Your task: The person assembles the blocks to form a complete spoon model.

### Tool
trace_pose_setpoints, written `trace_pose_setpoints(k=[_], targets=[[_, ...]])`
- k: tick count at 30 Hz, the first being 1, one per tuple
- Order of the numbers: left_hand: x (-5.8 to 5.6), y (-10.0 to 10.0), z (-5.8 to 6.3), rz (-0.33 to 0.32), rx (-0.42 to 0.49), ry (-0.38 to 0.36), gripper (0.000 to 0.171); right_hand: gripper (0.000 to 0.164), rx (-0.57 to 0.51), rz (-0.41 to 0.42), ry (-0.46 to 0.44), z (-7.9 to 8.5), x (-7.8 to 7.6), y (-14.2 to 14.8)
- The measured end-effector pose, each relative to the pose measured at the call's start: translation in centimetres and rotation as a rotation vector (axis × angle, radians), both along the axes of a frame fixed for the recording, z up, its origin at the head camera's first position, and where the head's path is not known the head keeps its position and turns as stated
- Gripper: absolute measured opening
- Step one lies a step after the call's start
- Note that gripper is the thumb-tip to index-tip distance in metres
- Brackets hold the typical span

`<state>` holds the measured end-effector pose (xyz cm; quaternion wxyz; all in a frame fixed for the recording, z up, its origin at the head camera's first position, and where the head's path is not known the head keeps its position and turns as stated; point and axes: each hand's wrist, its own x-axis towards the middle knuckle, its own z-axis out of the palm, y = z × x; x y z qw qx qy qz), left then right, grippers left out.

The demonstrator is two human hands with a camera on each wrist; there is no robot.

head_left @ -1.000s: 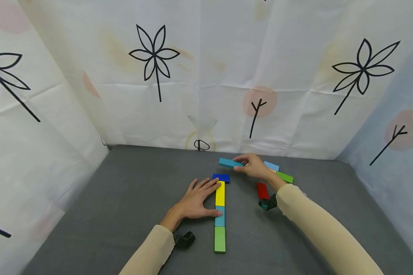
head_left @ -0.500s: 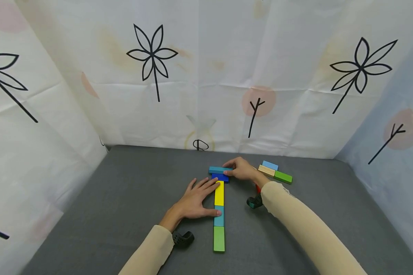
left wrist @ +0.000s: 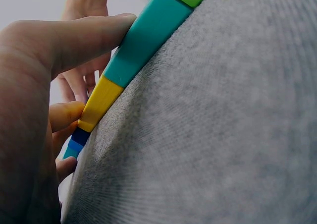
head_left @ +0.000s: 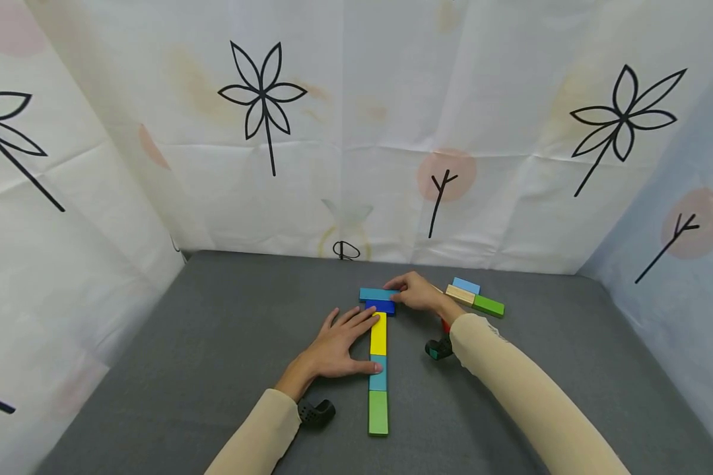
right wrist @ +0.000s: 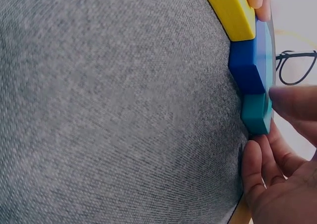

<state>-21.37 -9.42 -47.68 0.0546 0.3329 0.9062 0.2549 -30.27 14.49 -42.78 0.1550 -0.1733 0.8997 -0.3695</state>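
Note:
Wooden blocks form a T on the table. Its stem is a light green block (head_left: 378, 413), a teal block (head_left: 378, 374) and a yellow block (head_left: 378, 333), end to end. Crosswise at the far end lies a dark blue block (head_left: 381, 307), with a blue-teal block (head_left: 375, 294) against its far side. My left hand (head_left: 340, 346) rests spread on the stem, thumb on the teal block and fingertips near the yellow block's far end. My right hand (head_left: 418, 292) holds the blue-teal block by its right end, thumb on the near side and fingers at the end, as the right wrist view shows.
Right of my right hand lie a light blue block (head_left: 466, 285), a natural wood block (head_left: 460, 295) and a green block (head_left: 489, 305). A red block (head_left: 445, 326) is mostly hidden under the right wrist. A patterned cloth (head_left: 386, 132) hangs behind the grey table (head_left: 243, 330).
My right hand has brought the blue-teal block left and down to the table, against the dark blue block, then nudged it slightly further left. The left hand stays in place.

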Motion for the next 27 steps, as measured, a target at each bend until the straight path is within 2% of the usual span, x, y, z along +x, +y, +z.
trace_pose_setpoints(k=[15, 22, 27], targets=[[0.0, -0.2, 0.0, -0.01, 0.005, -0.004, 0.094, 0.033, -0.05, -0.011, 0.029, -0.5, 0.2, 0.2], [-0.1, -0.2, -0.3, -0.02, 0.005, 0.003, 0.095, 0.039, -0.148, -0.019, 0.095, 0.0, 2.0, 2.6], [-0.1, -0.1, -0.2, -0.006, -0.011, 0.006, 0.096, 0.043, -0.164, -0.03, 0.135, 0.2, 3.9, 5.6]])
